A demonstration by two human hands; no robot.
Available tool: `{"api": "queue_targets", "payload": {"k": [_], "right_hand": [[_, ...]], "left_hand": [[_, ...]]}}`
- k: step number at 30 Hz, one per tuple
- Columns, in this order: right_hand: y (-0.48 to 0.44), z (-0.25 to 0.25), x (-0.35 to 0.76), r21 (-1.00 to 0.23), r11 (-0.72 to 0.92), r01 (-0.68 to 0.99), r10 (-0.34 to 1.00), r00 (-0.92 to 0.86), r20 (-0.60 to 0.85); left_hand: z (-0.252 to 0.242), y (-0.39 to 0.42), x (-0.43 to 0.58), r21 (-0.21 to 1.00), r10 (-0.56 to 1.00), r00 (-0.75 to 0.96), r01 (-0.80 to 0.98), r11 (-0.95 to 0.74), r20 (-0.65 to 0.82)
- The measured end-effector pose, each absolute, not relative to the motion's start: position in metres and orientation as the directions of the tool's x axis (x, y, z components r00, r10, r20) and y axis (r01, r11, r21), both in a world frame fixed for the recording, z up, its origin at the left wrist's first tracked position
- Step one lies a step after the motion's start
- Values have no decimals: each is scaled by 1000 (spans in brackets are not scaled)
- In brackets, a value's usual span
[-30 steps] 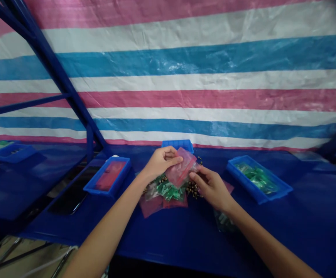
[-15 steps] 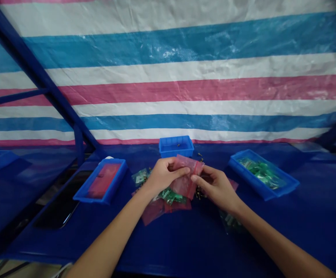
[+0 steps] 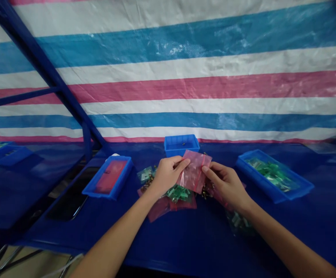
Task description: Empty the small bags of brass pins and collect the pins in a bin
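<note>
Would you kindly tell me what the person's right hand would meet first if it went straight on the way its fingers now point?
The pink translucent plastic zip bag, which touches the fingertips of the right hand, comes first, though depth is hard to judge from this view.

From here the left hand (image 3: 168, 175) covers one edge of the pink zip bag (image 3: 193, 172), and whatever sits inside that bag is too blurred to make out. The heap of bags (image 3: 159, 208) below is partly hidden behind both hands, the right hand (image 3: 227, 183) masking its far side. The specks in the small blue bin (image 3: 182, 145) are too tiny to tell, and the blue tray (image 3: 5, 153) at far left runs off the edge
</note>
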State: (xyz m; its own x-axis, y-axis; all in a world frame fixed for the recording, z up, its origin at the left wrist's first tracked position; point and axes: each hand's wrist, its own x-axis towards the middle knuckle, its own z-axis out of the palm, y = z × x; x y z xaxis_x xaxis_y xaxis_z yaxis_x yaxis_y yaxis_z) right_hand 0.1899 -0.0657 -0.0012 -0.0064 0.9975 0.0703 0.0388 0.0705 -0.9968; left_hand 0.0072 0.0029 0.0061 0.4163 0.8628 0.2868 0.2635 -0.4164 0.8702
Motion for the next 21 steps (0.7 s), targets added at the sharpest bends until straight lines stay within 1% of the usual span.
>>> {"api": "queue_targets", "payload": {"k": [4, 6, 8, 9, 11, 13, 14, 16, 17, 19, 20, 21], "right_hand": [[-67, 3, 190, -997, 27, 74, 989, -146, 16], [-69, 4, 188, -996, 10, 94, 978, -206, -9], [-71, 4, 188, -995, 9, 98, 979, -205, -12], [-71, 4, 189, -996, 15, 89, 987, -163, 0], [-70, 5, 194, -997, 58, 56, 998, -3, 58], [-68, 7, 202, -989, 139, 47, 971, 192, 145], [-68, 9, 207, -980, 183, 73, 939, 284, 196], [-67, 13, 215, -948, 229, 221, 854, 422, 305], [-67, 16, 218, -915, 226, 335, 825, 434, 362], [-68, 19, 220, -786, 239, 570, 805, 337, 489], [-68, 20, 219, -708, 275, 651, 795, 261, 548], [-68, 21, 218, -635, 333, 697, 777, 180, 604]], "left_hand": [[6, 0, 8, 886, 867, 379, 201, -417, 323], [6, 0, 8, 915, 886, 342, 142, -377, 312], [6, 0, 8, 948, 910, 322, 90, -305, 263], [7, 0, 8, 964, 915, 338, 67, -258, 221], [8, 1, 7, 985, 889, 437, 37, -171, 138], [9, 0, 6, 989, 815, 569, 26, -147, 106], [10, 0, 6, 986, 780, 616, 30, -165, 112], [11, -2, 7, 973, 754, 643, 56, -223, 136], [12, -3, 7, 965, 763, 629, 78, -252, 148], [13, -6, 9, 937, 794, 580, 144, -319, 181], [14, -8, 9, 911, 804, 553, 178, -373, 221], [16, -9, 10, 874, 800, 532, 206, -439, 277]]}}
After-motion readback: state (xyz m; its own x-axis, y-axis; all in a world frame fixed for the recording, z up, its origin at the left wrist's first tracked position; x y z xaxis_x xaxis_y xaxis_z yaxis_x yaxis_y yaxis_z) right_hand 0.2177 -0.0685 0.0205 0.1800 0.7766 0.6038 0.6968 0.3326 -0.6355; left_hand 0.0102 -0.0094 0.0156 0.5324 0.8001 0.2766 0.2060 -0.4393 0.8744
